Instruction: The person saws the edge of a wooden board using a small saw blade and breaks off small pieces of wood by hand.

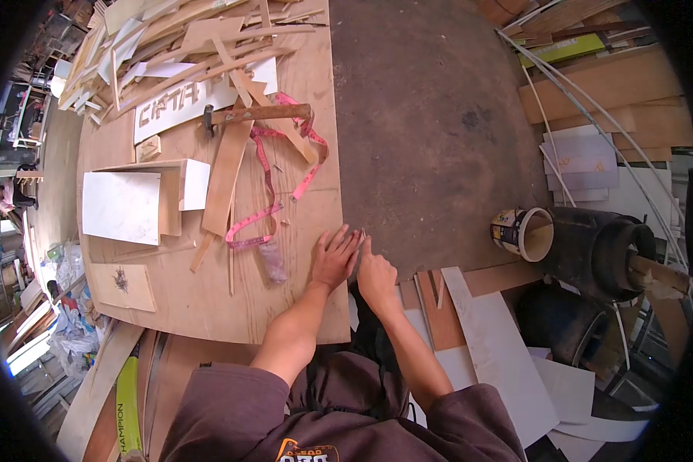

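My left hand (pixel 335 259) lies on the right edge of the wooden table (pixel 308 308), palm down with its fingers spread. Just beyond that edge is my right hand (pixel 376 276), its index finger extended towards the left fingertips. A small pale piece (pixel 363 233) shows between the fingertips; what it is cannot be made out. Left of my hands a pink measuring tape (pixel 273 208) winds over the table, near a small translucent bag (pixel 272 262). Farther up, a hammer (pixel 262 113) lies across thin wood strips (pixel 227 177).
A white-faced box (pixel 122 204) stands at the table's left, with a small board (pixel 123 286) holding dark nails below it. Wood scraps (pixel 200 46) are piled at the back. A bucket (pixel 522 233), black containers and panels stand at right. A person (pixel 11 195) is far left.
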`<state>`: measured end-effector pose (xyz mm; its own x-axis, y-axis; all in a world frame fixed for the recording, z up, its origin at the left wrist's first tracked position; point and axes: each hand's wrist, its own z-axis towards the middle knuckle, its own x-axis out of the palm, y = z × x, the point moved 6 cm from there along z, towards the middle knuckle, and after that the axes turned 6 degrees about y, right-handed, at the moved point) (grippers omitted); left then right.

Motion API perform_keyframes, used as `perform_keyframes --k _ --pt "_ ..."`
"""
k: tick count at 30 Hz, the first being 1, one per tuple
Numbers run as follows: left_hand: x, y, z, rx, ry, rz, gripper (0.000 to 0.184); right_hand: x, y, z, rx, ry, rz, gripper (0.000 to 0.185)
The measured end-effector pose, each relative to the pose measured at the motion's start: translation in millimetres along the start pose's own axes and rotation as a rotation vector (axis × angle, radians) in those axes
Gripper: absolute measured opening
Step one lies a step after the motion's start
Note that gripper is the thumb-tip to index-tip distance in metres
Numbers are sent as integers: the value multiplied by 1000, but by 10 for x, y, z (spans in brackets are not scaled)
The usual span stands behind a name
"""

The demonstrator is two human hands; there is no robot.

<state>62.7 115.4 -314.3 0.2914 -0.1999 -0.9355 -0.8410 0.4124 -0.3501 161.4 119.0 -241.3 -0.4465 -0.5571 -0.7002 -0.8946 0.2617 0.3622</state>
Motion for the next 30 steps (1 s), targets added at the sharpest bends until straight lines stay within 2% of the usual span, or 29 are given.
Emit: perform_keyframes --k 11,30 --pt "16 1 -3 22 6 -18 50 22 -22 -14 64 1 69 63" --pt "5 -2 6 9 -20 -29 53 138 -108 -71 20 -9 179 60"
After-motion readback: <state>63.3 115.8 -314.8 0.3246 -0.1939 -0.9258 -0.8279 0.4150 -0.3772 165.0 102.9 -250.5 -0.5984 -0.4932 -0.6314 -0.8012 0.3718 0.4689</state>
